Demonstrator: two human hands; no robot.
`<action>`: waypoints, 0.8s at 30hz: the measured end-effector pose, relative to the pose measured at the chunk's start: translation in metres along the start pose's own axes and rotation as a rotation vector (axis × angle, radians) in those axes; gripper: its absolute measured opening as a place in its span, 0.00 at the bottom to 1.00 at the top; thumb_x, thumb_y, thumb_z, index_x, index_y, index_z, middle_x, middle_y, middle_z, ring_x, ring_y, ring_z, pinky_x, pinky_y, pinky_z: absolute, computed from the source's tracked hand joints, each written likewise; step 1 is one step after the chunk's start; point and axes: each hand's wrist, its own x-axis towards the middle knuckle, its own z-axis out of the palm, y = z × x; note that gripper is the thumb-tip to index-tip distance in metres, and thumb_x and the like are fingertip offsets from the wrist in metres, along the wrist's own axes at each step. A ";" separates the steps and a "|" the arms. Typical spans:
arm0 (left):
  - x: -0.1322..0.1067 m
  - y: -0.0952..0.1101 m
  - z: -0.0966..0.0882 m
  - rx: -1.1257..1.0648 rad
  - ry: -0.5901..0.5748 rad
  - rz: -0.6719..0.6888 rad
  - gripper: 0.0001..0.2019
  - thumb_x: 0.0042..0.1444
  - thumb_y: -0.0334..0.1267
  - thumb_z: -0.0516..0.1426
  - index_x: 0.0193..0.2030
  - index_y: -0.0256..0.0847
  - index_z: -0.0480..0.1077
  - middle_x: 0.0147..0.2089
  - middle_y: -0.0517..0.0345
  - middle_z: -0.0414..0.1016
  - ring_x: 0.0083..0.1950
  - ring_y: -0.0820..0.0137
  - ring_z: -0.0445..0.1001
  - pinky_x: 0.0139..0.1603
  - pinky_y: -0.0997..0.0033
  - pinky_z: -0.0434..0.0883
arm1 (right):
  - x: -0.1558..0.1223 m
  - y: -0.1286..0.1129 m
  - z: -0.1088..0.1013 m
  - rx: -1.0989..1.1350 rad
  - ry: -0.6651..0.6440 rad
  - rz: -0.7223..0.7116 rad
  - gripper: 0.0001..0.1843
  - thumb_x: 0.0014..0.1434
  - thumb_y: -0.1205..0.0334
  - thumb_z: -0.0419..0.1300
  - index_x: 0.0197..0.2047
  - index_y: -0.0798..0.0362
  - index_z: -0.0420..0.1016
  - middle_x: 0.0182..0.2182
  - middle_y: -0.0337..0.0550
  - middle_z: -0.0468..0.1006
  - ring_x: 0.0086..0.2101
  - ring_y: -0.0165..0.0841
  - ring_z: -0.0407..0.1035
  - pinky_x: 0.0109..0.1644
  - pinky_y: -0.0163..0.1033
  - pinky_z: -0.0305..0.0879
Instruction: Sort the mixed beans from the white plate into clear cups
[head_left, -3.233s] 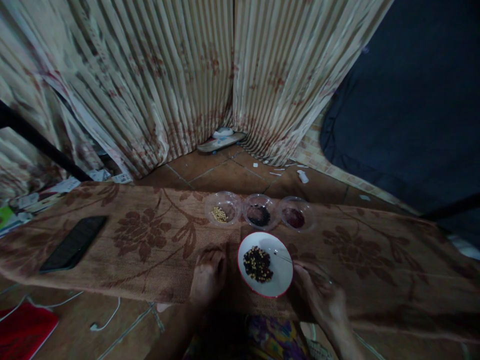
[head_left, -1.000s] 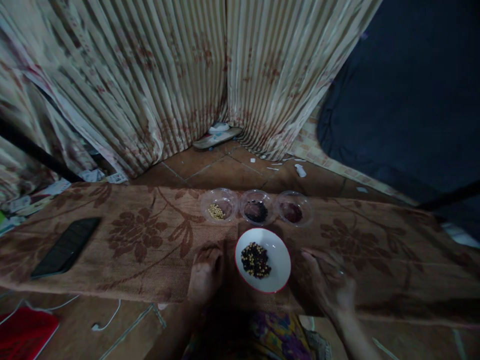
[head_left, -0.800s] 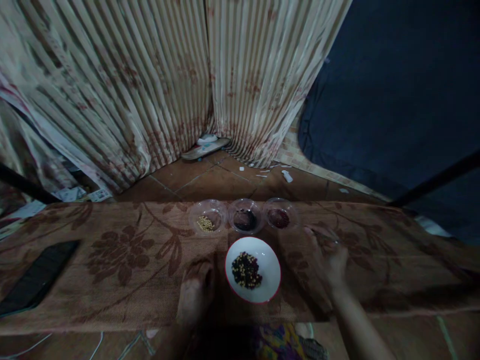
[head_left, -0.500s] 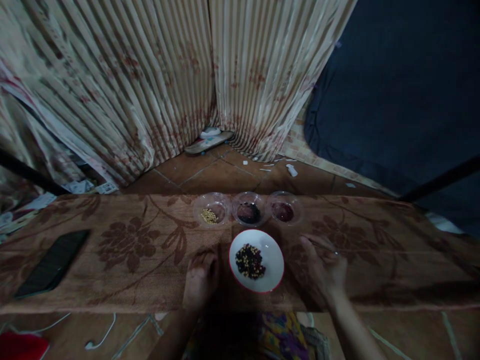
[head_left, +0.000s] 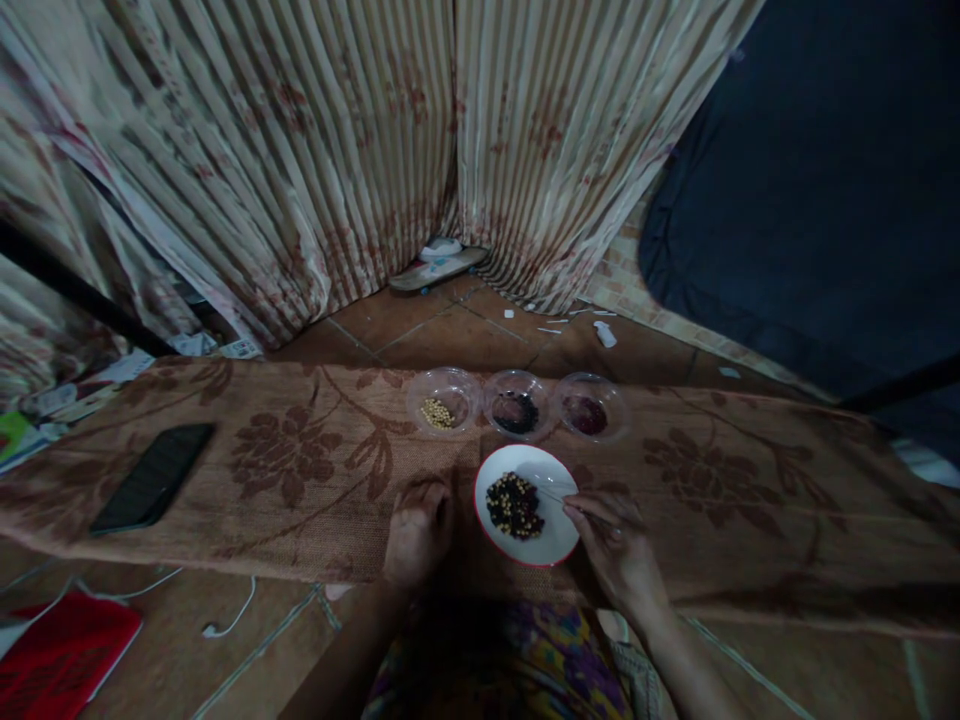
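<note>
My right hand (head_left: pixel 616 545) pinches a pair of slim metal tweezers (head_left: pixel 555 495), whose tips reach into a white bowl with a red rim (head_left: pixel 559 538). In that bowl lies a mixed heap of yellow, black and dark red beans (head_left: pixel 515 506), close to the tips. My left hand (head_left: pixel 418 530) rests on the cloth left of the bowl, fingers curled in, with nothing visible in it. Behind the bowl stand three clear plastic cups in a row: a left cup with yellow beans (head_left: pixel 437 413), a middle cup with black beans (head_left: pixel 517 412) and a right cup with dark red beans (head_left: pixel 586 413).
A brown flowered cloth (head_left: pixel 300 530) covers the long narrow table. A dark phone (head_left: pixel 154 478) lies at its left. Beyond the table are a skateboard (head_left: pixel 439 268), white scraps (head_left: pixel 604 334) and striped curtains (head_left: pixel 375 150). A red bag (head_left: pixel 71 655) is on the floor at lower left.
My right hand has moved left, from beside the bowl to over its right rim, bringing the tweezers to the beans. The view has shifted slightly; my left hand stays beside the bowl.
</note>
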 end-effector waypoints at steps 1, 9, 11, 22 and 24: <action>0.000 0.000 0.000 0.003 -0.002 -0.003 0.05 0.60 0.32 0.52 0.34 0.43 0.66 0.33 0.57 0.73 0.39 0.66 0.72 0.44 0.64 0.65 | 0.000 0.000 0.001 -0.018 0.002 -0.018 0.11 0.64 0.53 0.57 0.37 0.47 0.79 0.36 0.42 0.81 0.39 0.38 0.72 0.45 0.45 0.63; 0.001 0.002 -0.002 0.004 -0.005 0.006 0.05 0.61 0.32 0.51 0.34 0.43 0.66 0.33 0.57 0.73 0.38 0.65 0.71 0.43 0.63 0.65 | 0.001 0.000 0.003 -0.080 0.020 -0.122 0.11 0.64 0.54 0.57 0.37 0.49 0.79 0.33 0.41 0.81 0.36 0.37 0.72 0.43 0.43 0.62; 0.001 0.002 -0.002 -0.002 -0.010 0.001 0.05 0.61 0.32 0.51 0.34 0.43 0.66 0.33 0.57 0.73 0.39 0.65 0.71 0.43 0.63 0.65 | 0.002 0.000 0.002 -0.085 0.016 -0.139 0.11 0.64 0.55 0.57 0.37 0.49 0.79 0.33 0.41 0.81 0.36 0.37 0.72 0.42 0.43 0.61; -0.001 0.000 0.000 -0.007 -0.018 -0.006 0.05 0.61 0.32 0.51 0.35 0.43 0.66 0.34 0.58 0.72 0.39 0.66 0.71 0.45 0.63 0.65 | 0.003 0.005 0.003 -0.109 0.015 -0.221 0.10 0.64 0.57 0.57 0.38 0.49 0.79 0.34 0.42 0.81 0.36 0.36 0.72 0.44 0.44 0.62; -0.001 0.000 0.000 -0.005 -0.019 -0.001 0.05 0.61 0.32 0.51 0.34 0.43 0.66 0.34 0.58 0.72 0.39 0.66 0.71 0.45 0.64 0.65 | 0.003 0.005 0.003 -0.109 0.014 -0.221 0.09 0.64 0.58 0.58 0.38 0.48 0.79 0.34 0.42 0.82 0.36 0.36 0.73 0.44 0.44 0.62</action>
